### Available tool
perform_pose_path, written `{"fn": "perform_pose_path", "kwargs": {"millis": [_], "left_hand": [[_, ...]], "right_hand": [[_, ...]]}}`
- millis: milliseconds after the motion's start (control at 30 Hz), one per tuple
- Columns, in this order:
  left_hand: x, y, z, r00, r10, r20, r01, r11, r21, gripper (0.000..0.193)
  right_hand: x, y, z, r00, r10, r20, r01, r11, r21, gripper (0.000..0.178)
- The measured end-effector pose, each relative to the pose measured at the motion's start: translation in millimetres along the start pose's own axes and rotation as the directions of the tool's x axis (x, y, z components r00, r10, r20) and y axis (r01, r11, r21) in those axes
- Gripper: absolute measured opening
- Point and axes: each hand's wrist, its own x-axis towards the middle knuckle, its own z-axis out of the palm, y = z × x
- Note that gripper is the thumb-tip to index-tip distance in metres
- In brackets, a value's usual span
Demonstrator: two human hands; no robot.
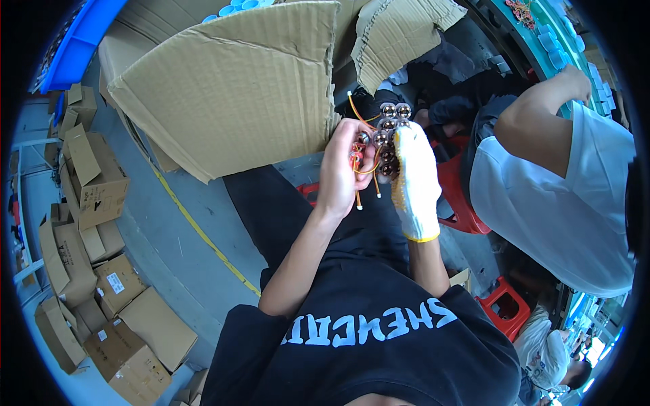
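Observation:
My right hand, in a white knit glove with a yellow cuff edge, is closed around a cluster of shiny copper-coloured round parts that look set in clear plastic. Beside it, the fingers of my bare left hand are curled around a small round metallic part with a red piece below it. Thin orange-yellow wires with small white connectors hang from between the hands, and another wire sticks up above them. The two hands nearly meet over my lap. My fingers partly hide the parts.
A large cardboard box with raised flaps stands in front of me. Open cartons are piled at the left beyond a yellow floor line. A person in a white shirt sits close at my right, by a green workbench and red stools.

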Motion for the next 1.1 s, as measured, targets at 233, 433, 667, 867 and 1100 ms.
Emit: {"fn": "perform_pose_path", "kwargs": {"millis": [233,433,667,867,1100], "left_hand": [[2.0,-4.8,-3.4,0.948,0.289,0.131,-0.308,0.745,0.591,0.016],[-0.2,3.7,-6.2,0.995,0.069,0.072,-0.087,0.957,0.276,0.024],[1.3,-7.1,23.2,0.983,-0.120,-0.137,0.098,0.983,-0.154,0.035],[9.4,-14.4,-0.4,0.996,-0.074,0.041,0.082,0.963,-0.256,0.035],[-4.5,-14.2,14.6,0.994,-0.109,-0.030,0.101,0.975,-0.196,0.034]], "right_hand": [[-5.1,-3.1,7.4,0.999,-0.035,-0.012,0.036,0.999,0.030,0.024],[5.7,-7.7,1.7,0.952,0.254,0.173,-0.303,0.867,0.395,0.024],[-2.7,-27.1,15.3,0.970,-0.221,0.099,0.242,0.870,-0.430,0.023],[9.2,-18.2,-10.9,0.997,-0.027,0.076,0.031,0.998,-0.052,0.024],[4.7,-44.6,-32.9,0.999,-0.005,-0.042,0.015,0.973,0.231,0.024]]}}
